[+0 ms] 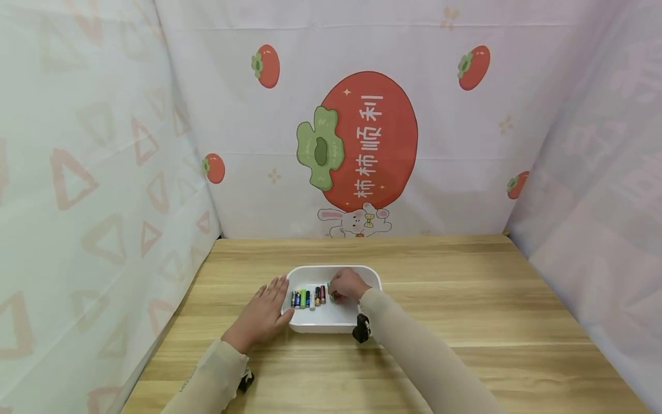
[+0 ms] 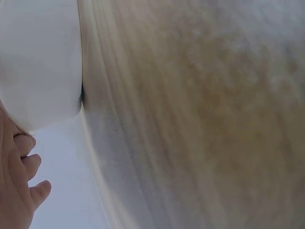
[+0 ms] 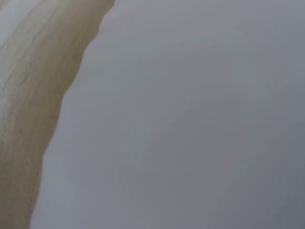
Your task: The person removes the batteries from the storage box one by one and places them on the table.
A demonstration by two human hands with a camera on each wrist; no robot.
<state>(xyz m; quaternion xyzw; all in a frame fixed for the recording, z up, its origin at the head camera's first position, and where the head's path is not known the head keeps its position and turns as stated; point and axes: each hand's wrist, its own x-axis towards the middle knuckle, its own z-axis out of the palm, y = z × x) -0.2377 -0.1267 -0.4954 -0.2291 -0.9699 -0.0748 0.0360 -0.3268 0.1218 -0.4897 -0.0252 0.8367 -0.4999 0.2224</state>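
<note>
A white tray (image 1: pixel 323 328) holds several batteries (image 1: pixel 303 299) standing side by side in a row, in dark, blue, green, white and reddish wrappers. My left hand (image 1: pixel 265 311) rests on the tray's left edge with its fingers straight. In the left wrist view the left hand (image 2: pixel 13 179) shows only partly, beside the tray's outer wall (image 2: pixel 40 62). Inside the tray, at the row's right end, my right hand (image 1: pixel 349 283) has curled fingers and pinches a battery (image 1: pixel 334 295), mostly hidden beneath them. A blurred white surface (image 3: pixel 181 114) fills most of the right wrist view; no hand shows there.
The tray stands on a wood-grain table (image 1: pixel 455 299). A white printed cloth (image 1: pixel 439 172) hangs behind the table, with more cloth along the left and right sides. Dark devices (image 1: pixel 361 329) are strapped at both wrists.
</note>
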